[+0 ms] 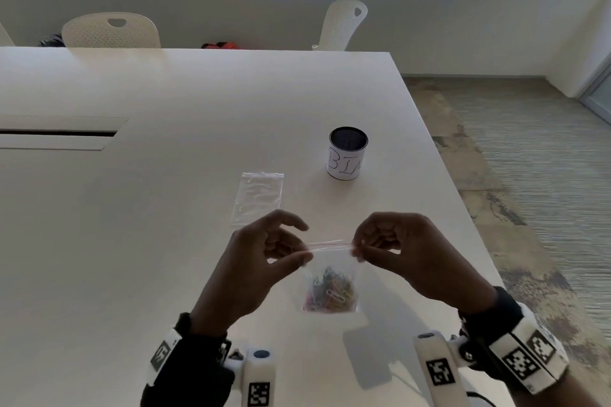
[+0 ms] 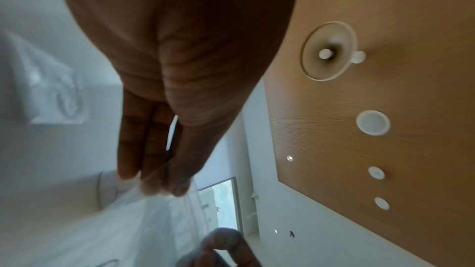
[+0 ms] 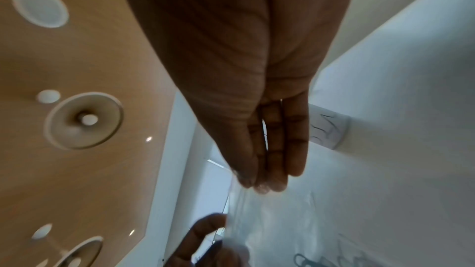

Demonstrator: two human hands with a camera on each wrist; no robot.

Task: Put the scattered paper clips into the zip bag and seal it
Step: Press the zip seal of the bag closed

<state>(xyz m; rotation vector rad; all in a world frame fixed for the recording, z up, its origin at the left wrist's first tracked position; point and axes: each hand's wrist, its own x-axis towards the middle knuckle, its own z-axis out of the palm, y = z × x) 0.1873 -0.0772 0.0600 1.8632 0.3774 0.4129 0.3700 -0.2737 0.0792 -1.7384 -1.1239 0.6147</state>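
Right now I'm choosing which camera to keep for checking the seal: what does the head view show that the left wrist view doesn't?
Only the head view shows the paper clips bunched at the bottom of the held zip bag, the cup marked with letters, and the two chairs across the table.

Only the left wrist view shows the ceiling and its round fixtures.

Both show the left hand pinching one top corner of the bag, the right hand at the other, and a second, empty bag on the table.
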